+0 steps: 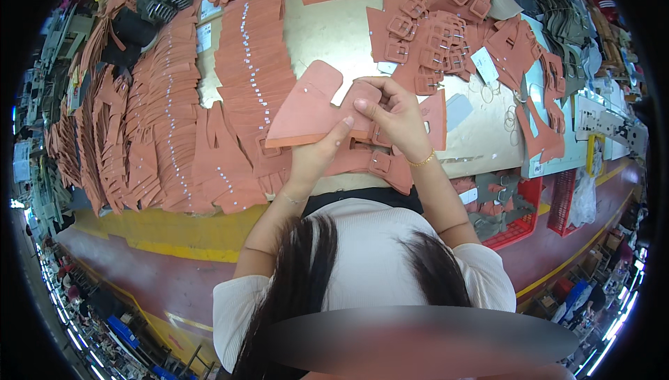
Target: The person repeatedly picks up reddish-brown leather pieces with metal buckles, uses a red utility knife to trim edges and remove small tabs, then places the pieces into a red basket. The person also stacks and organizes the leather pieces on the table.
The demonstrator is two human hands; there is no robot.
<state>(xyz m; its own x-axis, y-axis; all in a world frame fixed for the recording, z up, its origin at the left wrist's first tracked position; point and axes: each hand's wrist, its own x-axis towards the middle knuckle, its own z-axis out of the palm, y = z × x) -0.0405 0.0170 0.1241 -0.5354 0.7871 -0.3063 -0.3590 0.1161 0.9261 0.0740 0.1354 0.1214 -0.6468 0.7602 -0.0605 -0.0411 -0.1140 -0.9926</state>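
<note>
Both of my hands hold one salmon-coloured cut leather piece (pixel 301 109) above the table, in front of my chest. It has a rounded tab and a narrow slot in its upper edge. My left hand (pixel 317 157) grips the lower edge, thumb on top and fingers hidden beneath. My right hand (pixel 396 114) pinches the right part between thumb and bent fingers. Just under the hands lies a matching strap piece with a covered buckle (pixel 380 162), partly hidden by them.
Overlapping rows of salmon leather pieces (pixel 167 101) cover the table's left side. Buckled straps (pixel 435 49) are heaped at the back right, near a thread cone (pixel 506 0). Loose thread loops (pixel 512 120) lie on the right. A red crate (pixel 526 216) holds grey and salmon parts beside the table.
</note>
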